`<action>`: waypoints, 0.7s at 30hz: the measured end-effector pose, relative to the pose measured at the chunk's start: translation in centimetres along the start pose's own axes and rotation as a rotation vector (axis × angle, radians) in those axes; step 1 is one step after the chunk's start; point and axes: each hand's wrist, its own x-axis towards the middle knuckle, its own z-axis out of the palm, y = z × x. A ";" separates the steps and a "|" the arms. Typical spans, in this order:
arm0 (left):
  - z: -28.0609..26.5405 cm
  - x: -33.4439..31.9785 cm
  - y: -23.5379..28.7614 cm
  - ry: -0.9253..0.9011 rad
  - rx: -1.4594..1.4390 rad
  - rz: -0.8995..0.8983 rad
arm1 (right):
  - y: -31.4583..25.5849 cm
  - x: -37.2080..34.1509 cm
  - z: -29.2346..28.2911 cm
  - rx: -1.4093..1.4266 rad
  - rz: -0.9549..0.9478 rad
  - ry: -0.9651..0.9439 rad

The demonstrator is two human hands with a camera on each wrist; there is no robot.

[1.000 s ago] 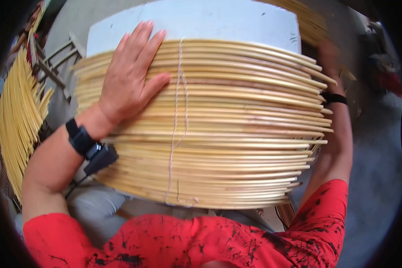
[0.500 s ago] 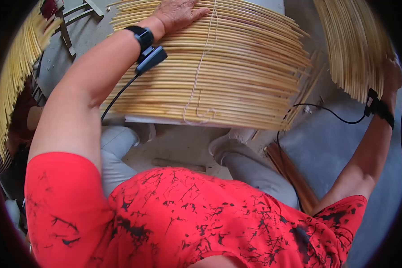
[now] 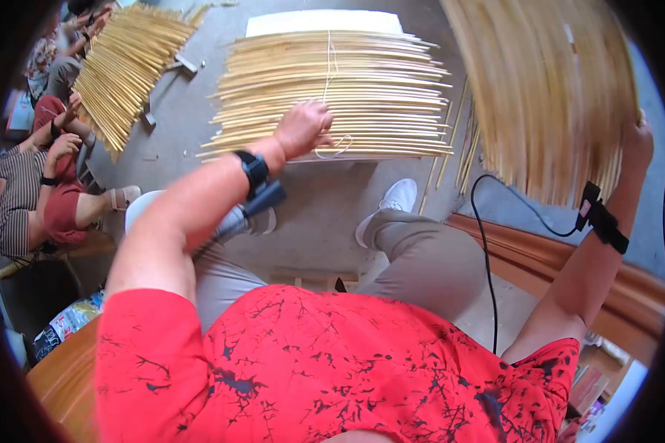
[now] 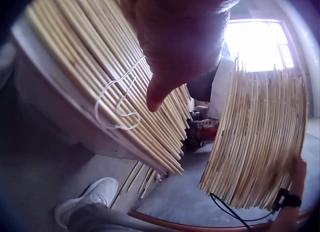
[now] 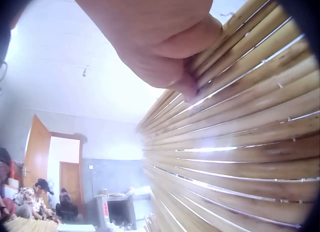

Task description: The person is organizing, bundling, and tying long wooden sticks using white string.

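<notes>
A mat of pale, stripped plant stalks (image 3: 510, 96), strung side by side, hangs upright at my right, blurred in the head view. My right hand (image 3: 638, 140) grips its outer edge; in the right wrist view the fingers (image 5: 187, 87) curl over the outermost stalks. In front of me a layer of similar stalks (image 3: 273, 81) lies across a white board (image 3: 325, 21). My left hand (image 3: 303, 131) is low over these stalks, fingers bent downward, beside a loose loop of white thread (image 4: 117, 126). I cannot tell whether it pinches anything.
Loose stalks (image 3: 469, 151) lie on the floor right of the board. At the left, another stalk pile (image 3: 133, 63) rests near a seated person (image 3: 22, 192). A black cable (image 3: 488, 258) trails from my right wrist past a brown wooden beam (image 3: 554, 255).
My left hand has moved from the far part of the stalk layer to its near part. My right hand has brought the upright mat up from the right side. The head view has shifted back.
</notes>
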 end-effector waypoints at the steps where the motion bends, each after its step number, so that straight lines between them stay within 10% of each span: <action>1: 2.7 -2.1 -1.0 0.030 -0.034 -0.171 | -0.6 0.9 1.1 0.068 0.041 -0.178; 7: 5.6 -1.1 1.6 0.108 0.284 -0.742 | -7.4 -4.6 -4.6 0.106 -0.026 0.040; 16: 5.7 1.0 -1.9 -0.073 0.117 -0.869 | -11.1 -5.7 -5.2 0.097 -0.087 0.143; 21: 1.7 1.8 -4.1 0.157 -0.929 -0.898 | -12.7 -5.4 -6.5 0.095 -0.075 0.098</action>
